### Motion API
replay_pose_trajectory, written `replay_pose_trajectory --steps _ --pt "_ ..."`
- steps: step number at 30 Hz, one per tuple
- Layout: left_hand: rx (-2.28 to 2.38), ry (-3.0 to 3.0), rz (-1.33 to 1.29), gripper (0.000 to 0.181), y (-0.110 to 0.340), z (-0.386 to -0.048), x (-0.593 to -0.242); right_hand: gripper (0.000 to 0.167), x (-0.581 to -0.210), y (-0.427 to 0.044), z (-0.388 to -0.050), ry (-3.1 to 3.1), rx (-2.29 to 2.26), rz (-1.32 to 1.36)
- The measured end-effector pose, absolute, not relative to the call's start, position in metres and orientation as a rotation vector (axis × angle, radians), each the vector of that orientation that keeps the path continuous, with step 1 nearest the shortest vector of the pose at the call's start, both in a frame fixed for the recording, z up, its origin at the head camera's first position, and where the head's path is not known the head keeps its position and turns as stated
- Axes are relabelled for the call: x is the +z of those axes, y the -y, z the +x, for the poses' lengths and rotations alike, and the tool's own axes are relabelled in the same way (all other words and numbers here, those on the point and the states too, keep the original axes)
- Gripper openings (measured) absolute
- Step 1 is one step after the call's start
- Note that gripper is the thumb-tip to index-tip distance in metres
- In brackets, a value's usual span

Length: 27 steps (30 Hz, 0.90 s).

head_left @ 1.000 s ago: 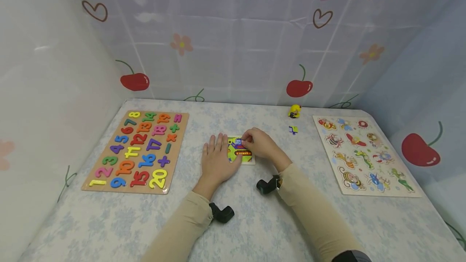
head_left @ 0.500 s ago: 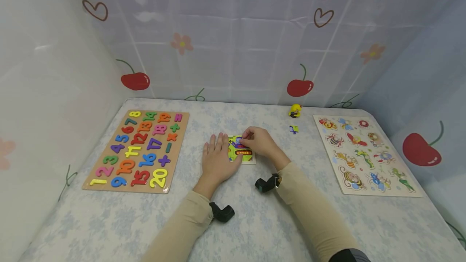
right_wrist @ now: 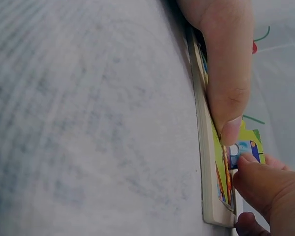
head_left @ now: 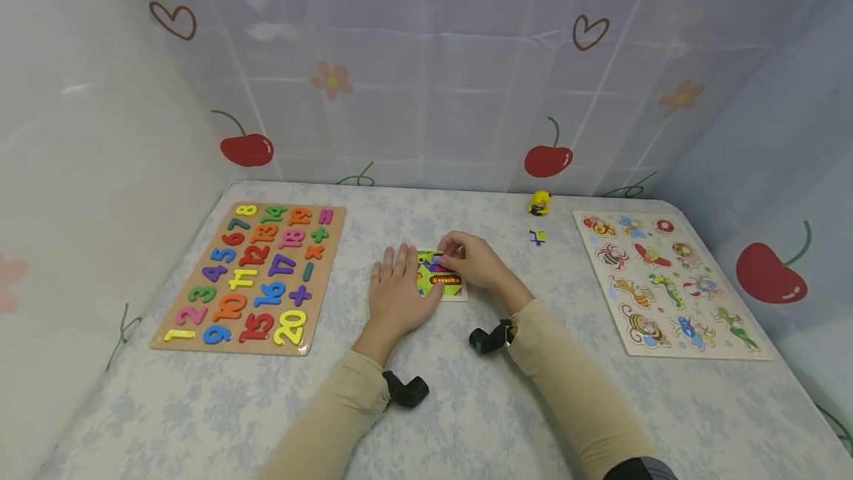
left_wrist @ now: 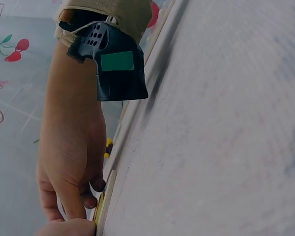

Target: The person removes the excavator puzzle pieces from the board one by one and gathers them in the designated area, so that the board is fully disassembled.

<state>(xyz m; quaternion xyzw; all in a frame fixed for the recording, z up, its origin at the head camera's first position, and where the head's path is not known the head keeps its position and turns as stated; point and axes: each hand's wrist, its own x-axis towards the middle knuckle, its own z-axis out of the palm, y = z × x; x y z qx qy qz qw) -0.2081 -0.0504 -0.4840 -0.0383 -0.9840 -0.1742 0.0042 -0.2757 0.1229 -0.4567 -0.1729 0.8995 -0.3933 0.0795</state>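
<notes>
My left hand (head_left: pixel 402 295) lies over the left side of a small wooden jigsaw puzzle (head_left: pixel 455 298) showing a vehicle with orange tracks. Its fingers are straight, and in the right wrist view its thumb (right_wrist: pixel 228 93) presses on the board. My right hand (head_left: pixel 478 261) pinches a green and blue puzzle piece (right_wrist: pixel 253 143) that stands tilted up from the board. In the left wrist view my right hand (left_wrist: pixel 71 147) reaches down to the board's edge (left_wrist: pixel 105 204). A loose puzzle piece (head_left: pixel 537 237) lies farther back on the right.
A number board (head_left: pixel 233 280) with colourful raised numerals lies on the left. On the right is an insect picture board (head_left: pixel 666 291). A small yellow toy (head_left: pixel 540 204) stands near the back edge. A patterned cloth (head_left: pixel 426 391) covers the table, with printed curtains around it.
My right fingertips have shifted slightly left over the upper part of the puzzle. My left hand has stayed in place.
</notes>
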Motion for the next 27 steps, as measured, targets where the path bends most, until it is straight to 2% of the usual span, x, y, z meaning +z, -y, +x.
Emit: replay_pose_trajectory --steps 21,27 --pt "-0.567 3.084 -0.11 0.093 0.0508 -0.2077 -0.482 0.016 -0.4582 -0.1197 -0.2789 -2.659 -1.223 -0.427" --pt "-0.636 3.056 -0.078 0.082 0.0495 -0.2086 -0.4819 0.016 -0.4597 -0.1195 -0.2785 -2.694 -1.21 -0.45"
